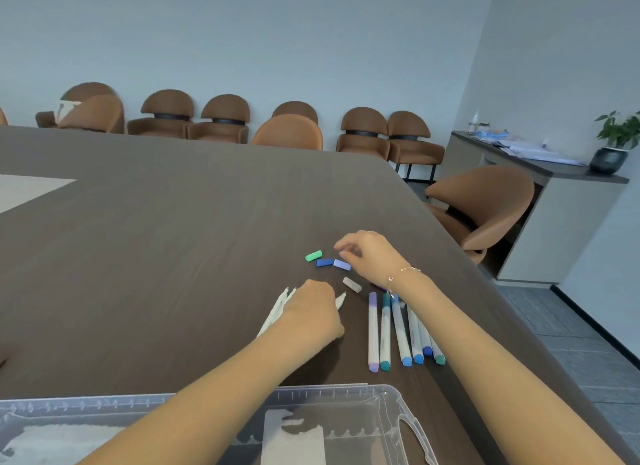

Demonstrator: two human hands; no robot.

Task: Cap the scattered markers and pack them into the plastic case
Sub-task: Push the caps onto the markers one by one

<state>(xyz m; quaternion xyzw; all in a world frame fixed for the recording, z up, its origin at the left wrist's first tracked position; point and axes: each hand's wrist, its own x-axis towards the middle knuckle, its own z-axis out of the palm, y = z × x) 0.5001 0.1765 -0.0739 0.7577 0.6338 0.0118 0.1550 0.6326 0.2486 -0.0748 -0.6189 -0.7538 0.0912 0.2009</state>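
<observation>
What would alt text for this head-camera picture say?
A person's left hand grips several uncapped white markers on a dark wooden table, while the right hand reaches over loose green, blue and grey caps. Capped markers lie beside a clear plastic case.

Setting: office meeting room. Evidence: one large dark wood-grain conference table fills the near and middle ground, with a paler inset panel at its left. Row of matching brown upholstered chairs lined against the plain pale far wall; one more such chair pulled up at the table's right edge. Low grey sideboard at far right, carrying loose papers and a potted plant. Grey floor at right.
</observation>
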